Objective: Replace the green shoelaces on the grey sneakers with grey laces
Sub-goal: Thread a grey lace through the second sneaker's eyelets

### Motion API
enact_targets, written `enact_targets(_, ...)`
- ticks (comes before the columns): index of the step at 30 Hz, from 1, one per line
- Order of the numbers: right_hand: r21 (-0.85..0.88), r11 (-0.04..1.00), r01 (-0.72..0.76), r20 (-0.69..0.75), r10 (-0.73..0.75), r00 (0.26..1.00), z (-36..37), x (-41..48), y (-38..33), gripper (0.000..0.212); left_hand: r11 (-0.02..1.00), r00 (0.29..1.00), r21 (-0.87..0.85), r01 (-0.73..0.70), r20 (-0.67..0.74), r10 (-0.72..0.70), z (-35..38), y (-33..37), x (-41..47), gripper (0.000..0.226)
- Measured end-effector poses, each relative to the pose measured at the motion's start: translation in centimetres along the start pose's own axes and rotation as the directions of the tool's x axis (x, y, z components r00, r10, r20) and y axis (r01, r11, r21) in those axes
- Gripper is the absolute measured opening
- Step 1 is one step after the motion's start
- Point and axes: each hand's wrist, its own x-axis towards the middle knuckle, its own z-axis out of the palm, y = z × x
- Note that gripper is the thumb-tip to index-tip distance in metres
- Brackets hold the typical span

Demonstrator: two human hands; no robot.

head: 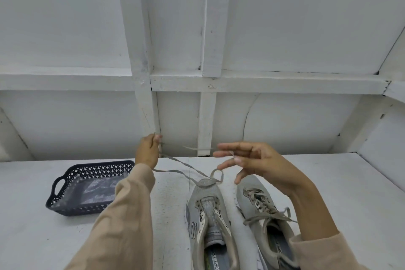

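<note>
My left hand (149, 149) grips one end of the grey lace (182, 167), lifted high. My right hand (254, 160) pinches the other end, spare fingers splayed. The lace loops down to the toe of the unlaced sneaker (208, 210), eyelets bare. Beside it, the laced sneaker (269, 212) is grey-laced and tied. Halfway, I reckon: this one still needs threading.

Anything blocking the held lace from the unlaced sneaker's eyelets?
Nothing visible. The grey lace, held by left hand and right hand, loops at the toe of the unlaced sneaker; its eyelets are bare.
</note>
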Motion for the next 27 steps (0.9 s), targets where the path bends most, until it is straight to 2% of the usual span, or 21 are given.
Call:
enact_targets(2,0.032,1.000,-0.001,0.002,0.001,1.000,0.1,0.2,1.2,0.045,0.998,0.999,0.031,-0.049,0.024,0.048,0.0,0.5,-0.9,0.032)
enact_targets(4,0.032,0.999,0.003,-0.104,0.001,0.995,0.3,0.5,2.7,0.042,0.993,0.994,-0.120,-0.003,0.105,0.015,0.3,1.2,-2.8,0.030)
enact_targets(6,0.027,1.000,-0.009,-0.274,0.016,0.962,0.8,1.0,4.4,0.026,0.939,0.945,-0.310,0.147,0.326,-0.041,0.7,2.0,-5.1,0.023)
enact_targets(8,-0.019,0.997,-0.071,-0.410,0.057,0.910,1.2,1.7,6.5,0.016,0.903,0.871,-0.361,0.235,0.491,-0.031,1.1,1.9,-6.9,0.022)
enact_targets(9,-0.140,0.981,-0.131,-0.448,0.055,0.892,1.2,1.9,7.8,0.015,0.904,0.845,-0.350,0.246,0.535,-0.023,1.3,1.6,-7.7,0.022)
enact_targets(10,-0.341,0.915,-0.216,-0.450,0.043,0.892,1.1,2.2,9.0,0.013,0.913,0.829,-0.332,0.238,0.560,-0.013,1.5,1.3,-8.3,0.024)
enact_targets(12,-0.673,0.660,-0.333,-0.387,0.069,0.920,1.0,2.5,11.1,0.017,0.931,0.816,-0.285,0.226,0.578,-0.021,1.9,1.0,-9.6,0.032)
enact_targets(13,-0.723,0.587,-0.363,-0.376,0.106,0.920,1.1,2.6,11.7,0.022,0.936,0.815,-0.275,0.220,0.579,-0.021,2.1,0.8,-10.1,0.035)
enact_targets(14,-0.734,0.560,-0.383,-0.372,0.140,0.918,1.1,2.6,12.1,0.026,0.941,0.816,-0.270,0.205,0.578,-0.012,2.3,0.7,-10.5,0.035)
enact_targets(16,-0.731,0.565,-0.382,-0.358,0.159,0.920,1.1,2.7,12.4,0.029,0.949,0.818,-0.254,0.189,0.575,-0.010,2.6,0.3,-10.9,0.033)
enact_targets(19,-0.611,0.687,-0.394,-0.378,0.184,0.907,1.4,2.6,12.4,0.015,0.963,0.811,-0.178,0.203,0.581,-0.063,3.0,-0.1,-11.2,0.035)
enact_targets(21,-0.557,0.727,-0.402,-0.414,0.176,0.893,1.6,2.5,12.3,0.020,0.972,0.810,-0.117,0.205,0.578,-0.101,3.1,0.1,-11.5,0.041)
enact_targets(24,-0.564,0.718,-0.408,-0.450,0.147,0.881,1.8,2.3,12.4,0.013,0.984,0.817,-0.066,0.164,0.568,-0.098,3.3,0.0,-12.0,0.046)
enact_targets(27,-0.630,0.657,-0.414,-0.452,0.123,0.884,1.7,2.4,12.5,0.021,0.991,0.799,-0.050,0.125,0.597,-0.071,3.6,-0.6,-12.2,0.025)
